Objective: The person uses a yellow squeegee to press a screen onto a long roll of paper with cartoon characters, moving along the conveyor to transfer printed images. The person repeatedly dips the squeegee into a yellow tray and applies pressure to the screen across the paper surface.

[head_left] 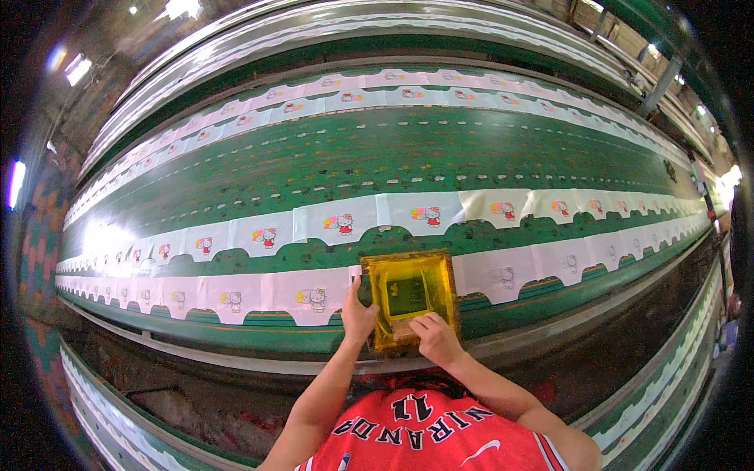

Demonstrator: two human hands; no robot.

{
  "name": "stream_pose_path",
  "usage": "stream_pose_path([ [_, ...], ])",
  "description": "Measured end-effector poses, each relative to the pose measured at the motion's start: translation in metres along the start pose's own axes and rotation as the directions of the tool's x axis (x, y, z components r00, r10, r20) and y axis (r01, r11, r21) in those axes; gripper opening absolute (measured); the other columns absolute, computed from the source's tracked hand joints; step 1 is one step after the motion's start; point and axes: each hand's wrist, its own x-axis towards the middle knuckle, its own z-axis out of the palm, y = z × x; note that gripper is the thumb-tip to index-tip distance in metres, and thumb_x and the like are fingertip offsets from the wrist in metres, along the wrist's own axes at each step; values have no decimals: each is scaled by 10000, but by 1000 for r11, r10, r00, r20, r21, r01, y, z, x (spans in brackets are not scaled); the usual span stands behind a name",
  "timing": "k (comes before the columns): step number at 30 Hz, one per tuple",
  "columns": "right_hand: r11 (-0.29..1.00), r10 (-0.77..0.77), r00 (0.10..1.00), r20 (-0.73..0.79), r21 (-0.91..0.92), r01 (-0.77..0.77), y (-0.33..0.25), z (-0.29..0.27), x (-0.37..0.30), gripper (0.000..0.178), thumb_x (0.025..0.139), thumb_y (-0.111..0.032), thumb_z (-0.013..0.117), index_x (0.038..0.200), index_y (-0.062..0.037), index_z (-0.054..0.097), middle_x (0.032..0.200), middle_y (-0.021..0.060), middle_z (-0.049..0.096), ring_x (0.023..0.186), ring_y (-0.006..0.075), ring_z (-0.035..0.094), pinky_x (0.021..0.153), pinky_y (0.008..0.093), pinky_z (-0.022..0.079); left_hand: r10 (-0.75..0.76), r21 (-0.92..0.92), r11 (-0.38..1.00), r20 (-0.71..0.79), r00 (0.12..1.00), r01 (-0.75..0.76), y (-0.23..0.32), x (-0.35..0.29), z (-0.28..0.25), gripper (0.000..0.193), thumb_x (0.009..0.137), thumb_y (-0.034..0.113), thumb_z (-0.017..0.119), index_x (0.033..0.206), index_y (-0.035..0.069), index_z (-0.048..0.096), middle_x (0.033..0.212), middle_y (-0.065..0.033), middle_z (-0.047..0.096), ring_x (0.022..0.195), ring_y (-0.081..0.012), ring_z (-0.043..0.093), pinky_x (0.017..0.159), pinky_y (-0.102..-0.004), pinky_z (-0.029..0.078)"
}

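Note:
A square screen-printing frame [440, 271] with yellow tape and a dark see-through window lies over the near row of pale pink fabric pieces [267, 289]. My left hand [359, 318] is closed on its left edge, thumb upward. Inside the frame's near side, my right hand [437, 337] grips a flat brown squeegee [404, 327], its fingers bent over the top. Pink pieces left of the frame carry a cat figure outline with yellow beside it. On pieces to the right, the outline shows without the yellow. The fabric under the frame is mostly hidden.
Beyond the frame, a row of white pieces [312, 225] bears cat prints with red and yellow. The long green table [314, 149] holds further fabric rows along its far side. A pale rail [236, 361] runs along the near edge. More long tables [377, 39] stand behind.

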Motion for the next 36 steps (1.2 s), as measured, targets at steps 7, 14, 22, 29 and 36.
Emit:
stream_pose_path([
  [7, 998, -55, 998, -28, 27, 56, 28, -38, -1, 275, 733, -27, 623, 1006, -13, 654, 1048, 140, 668, 1045, 333, 615, 964, 403, 514, 2, -144, 990, 13, 1000, 0, 23, 0, 18, 798, 740, -7, 720, 1495, 6, 459, 1461, -224, 550, 1371, -342, 521, 1116, -395, 420],
  [14, 998, 63, 996, -55, -22, -65, 107, -116, -55, 357, 714, 46, 617, 1064, 10, 677, 1076, 141, 679, 1047, 340, 618, 954, 418, 521, 54, -220, 974, 5, 999, -51, 102, -22, 127, 801, 747, 6, 723, 1500, 5, 451, 1461, -220, 549, 1346, -337, 537, 1110, -403, 421],
  [22, 997, 75, 996, -44, -13, -76, 180, -152, -101, 340, 731, 49, 606, 1062, -2, 671, 1090, 143, 677, 1056, 348, 615, 952, 424, 522, 16, -123, 992, 28, 999, -13, 125, -40, 209, 810, 760, 13, 724, 1517, 41, 438, 1469, -232, 537, 1367, -362, 519, 1098, -415, 435],
  [29, 998, 43, 999, -12, 37, -43, 195, -156, -109, 325, 747, 38, 607, 1062, -11, 665, 1070, 141, 671, 1048, 343, 615, 960, 419, 513, -39, -58, 998, 20, 999, 40, 138, -42, 213, 829, 748, 36, 726, 1523, 45, 431, 1401, -233, 598, 1280, -383, 588, 1045, -405, 472],
  [36, 1000, 12, 1000, -17, 29, -11, 199, -156, -113, 296, 734, -22, 613, 1028, -4, 642, 1075, 156, 671, 1055, 353, 613, 984, 418, 500, -82, 26, 996, 17, 997, 81, 147, -43, 213, 847, 733, 51, 737, 1525, 66, 436, 1394, -216, 608, 1168, -377, 644, 980, -422, 501],
])
